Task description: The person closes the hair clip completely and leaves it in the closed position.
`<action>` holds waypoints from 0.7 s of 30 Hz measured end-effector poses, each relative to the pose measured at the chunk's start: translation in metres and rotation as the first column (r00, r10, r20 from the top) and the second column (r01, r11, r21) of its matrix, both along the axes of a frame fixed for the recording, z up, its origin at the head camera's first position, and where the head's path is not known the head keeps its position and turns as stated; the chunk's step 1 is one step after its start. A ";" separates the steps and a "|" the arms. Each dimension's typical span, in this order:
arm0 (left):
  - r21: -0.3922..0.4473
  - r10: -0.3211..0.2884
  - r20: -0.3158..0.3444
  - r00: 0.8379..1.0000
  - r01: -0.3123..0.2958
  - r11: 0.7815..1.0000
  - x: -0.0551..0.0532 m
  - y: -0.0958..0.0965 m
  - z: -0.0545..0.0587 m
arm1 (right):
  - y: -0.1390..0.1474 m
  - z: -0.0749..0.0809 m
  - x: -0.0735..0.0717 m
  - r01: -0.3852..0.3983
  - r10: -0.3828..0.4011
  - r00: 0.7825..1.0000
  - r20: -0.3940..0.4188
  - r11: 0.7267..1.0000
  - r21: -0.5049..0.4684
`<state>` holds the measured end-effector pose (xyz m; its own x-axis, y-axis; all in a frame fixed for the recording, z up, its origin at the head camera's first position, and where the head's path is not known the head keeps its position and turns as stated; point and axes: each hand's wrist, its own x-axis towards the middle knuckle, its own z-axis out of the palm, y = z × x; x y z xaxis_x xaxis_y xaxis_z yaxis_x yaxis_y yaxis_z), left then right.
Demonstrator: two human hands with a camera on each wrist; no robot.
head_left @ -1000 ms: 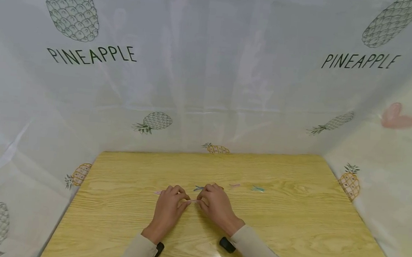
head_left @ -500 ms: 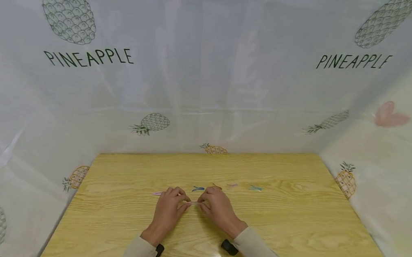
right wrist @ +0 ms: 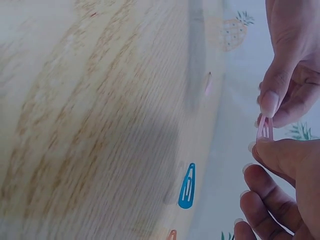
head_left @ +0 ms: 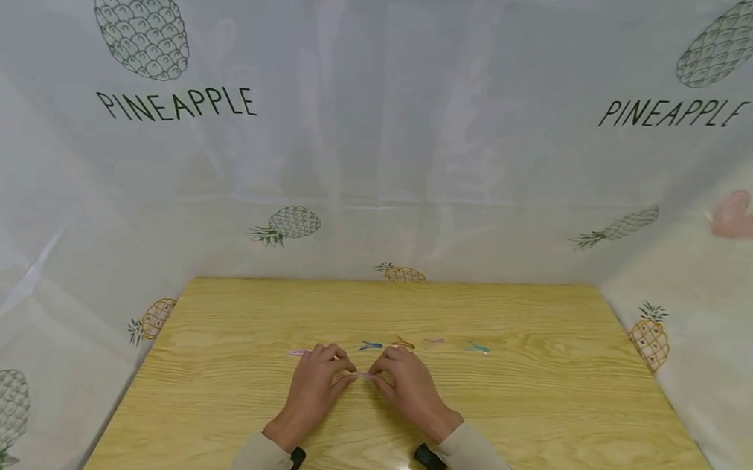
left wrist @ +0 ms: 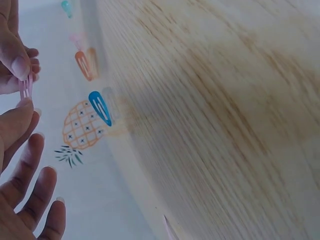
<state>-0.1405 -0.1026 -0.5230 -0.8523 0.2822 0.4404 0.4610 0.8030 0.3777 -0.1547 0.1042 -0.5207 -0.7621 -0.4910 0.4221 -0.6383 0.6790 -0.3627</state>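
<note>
A pink snap hair clip (right wrist: 265, 129) is held between both hands, over the middle of the table. The left hand (head_left: 318, 385) pinches one end of it with thumb and finger. At the other end, the right hand (head_left: 408, 389) pinches it the same way, its remaining fingers loosely bent in the right wrist view. Fingertips cover both ends, leaving the slotted middle visible. Beyond the hands lie a blue snap clip (head_left: 370, 346) and an orange one (head_left: 404, 343). Another pink clip (head_left: 299, 352) lies just past the left hand.
Farther right on the wood-grain table (head_left: 569, 416) are a small pink clip (head_left: 434, 340) and a teal clip (head_left: 477, 347). White pineapple-print sheeting (head_left: 387, 116) hangs behind the table and along its sides. Dark wrist straps (head_left: 429, 459) show below the sleeves.
Both hands keep pinching the pink hair clip and have drawn slightly toward the body. The orange clip, mostly hidden behind the right hand a second ago, now shows. The head view shifts slightly.
</note>
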 end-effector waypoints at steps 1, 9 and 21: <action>-0.001 -0.002 -0.005 1.000 0.002 1.000 0.000 0.000 -0.001 | 0.000 0.000 0.000 0.001 -0.001 1.000 0.001 1.000 0.002; 0.006 -0.014 -0.017 1.000 0.014 1.000 0.002 0.000 -0.001 | 0.002 -0.001 0.001 -0.019 0.019 1.000 0.014 1.000 0.006; 0.025 -0.035 -0.068 0.997 0.037 0.999 0.002 -0.002 0.002 | 0.004 0.002 0.001 -0.059 0.060 0.998 0.024 0.997 -0.042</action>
<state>-0.1383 -0.1044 -0.5211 -0.8098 0.2996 0.5044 0.5145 0.7758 0.3651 -0.1537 0.1077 -0.5182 -0.7428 -0.5185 0.4235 -0.6673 0.6244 -0.4059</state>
